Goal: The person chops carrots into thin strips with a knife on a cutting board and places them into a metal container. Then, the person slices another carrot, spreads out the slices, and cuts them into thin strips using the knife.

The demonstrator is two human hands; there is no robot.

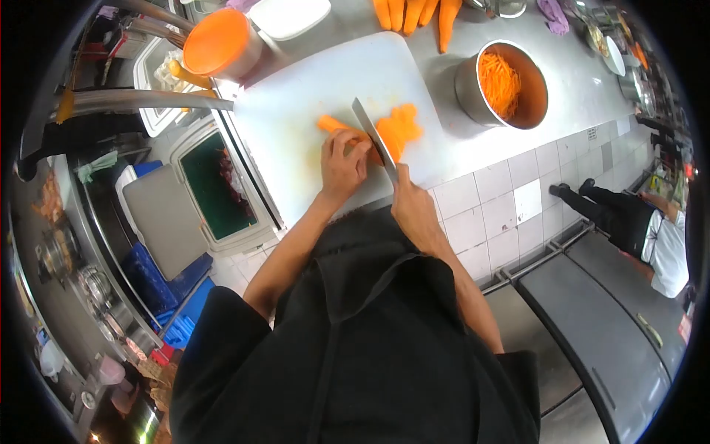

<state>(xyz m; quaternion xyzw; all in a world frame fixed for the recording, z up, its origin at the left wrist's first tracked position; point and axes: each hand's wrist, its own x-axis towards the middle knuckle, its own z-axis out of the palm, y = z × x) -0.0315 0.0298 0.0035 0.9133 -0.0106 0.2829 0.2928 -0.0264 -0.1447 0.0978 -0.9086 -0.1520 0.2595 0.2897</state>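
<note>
On a white cutting board, my left hand presses a carrot down with curled fingers. My right hand grips the handle of a kitchen knife, whose blade lies across the carrot just right of my left fingertips. Thin orange carrot slices are heaped on the blade's far side. The knife handle and part of the carrot are hidden by my fingers.
A steel pot of shredded carrot stands right of the board. Several whole carrots lie behind it. An orange-lidded tub and a white tray sit at the back left. Another person stands far right.
</note>
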